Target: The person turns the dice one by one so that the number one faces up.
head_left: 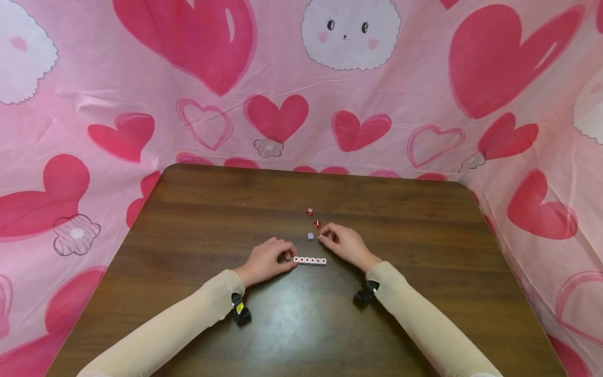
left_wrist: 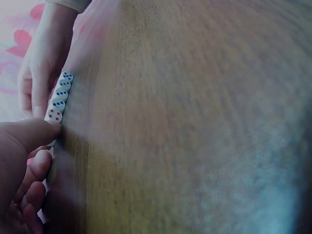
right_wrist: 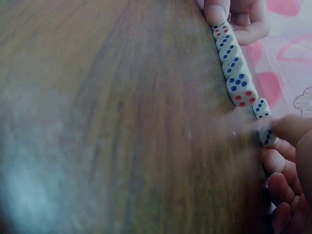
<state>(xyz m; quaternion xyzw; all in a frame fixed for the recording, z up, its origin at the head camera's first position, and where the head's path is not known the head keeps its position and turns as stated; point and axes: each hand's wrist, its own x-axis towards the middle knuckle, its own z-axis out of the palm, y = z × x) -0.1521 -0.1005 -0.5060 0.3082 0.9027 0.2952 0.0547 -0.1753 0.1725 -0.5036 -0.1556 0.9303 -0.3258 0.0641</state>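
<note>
A straight row of white dice (head_left: 310,261) lies on the table, each with a red dot on top; blue and red pips show on the sides. At the row's left end, my left hand (head_left: 268,261) pinches the end die between thumb and fingers. My right hand (head_left: 347,245) is beyond the row's right end, holding a white die (right_wrist: 266,137) between thumb and fingers, which partly hide it. Just left of those fingertips stands a loose white die (head_left: 310,236). Two red dice, one nearer (head_left: 317,224) and one farther (head_left: 310,211), lie behind it.
The brown wooden table (head_left: 212,209) has rounded far corners. Pink cloth (head_left: 301,78) printed with hearts hangs around its back and sides. Each wrist carries a small black camera, one on the left (head_left: 241,311) and one on the right (head_left: 365,295).
</note>
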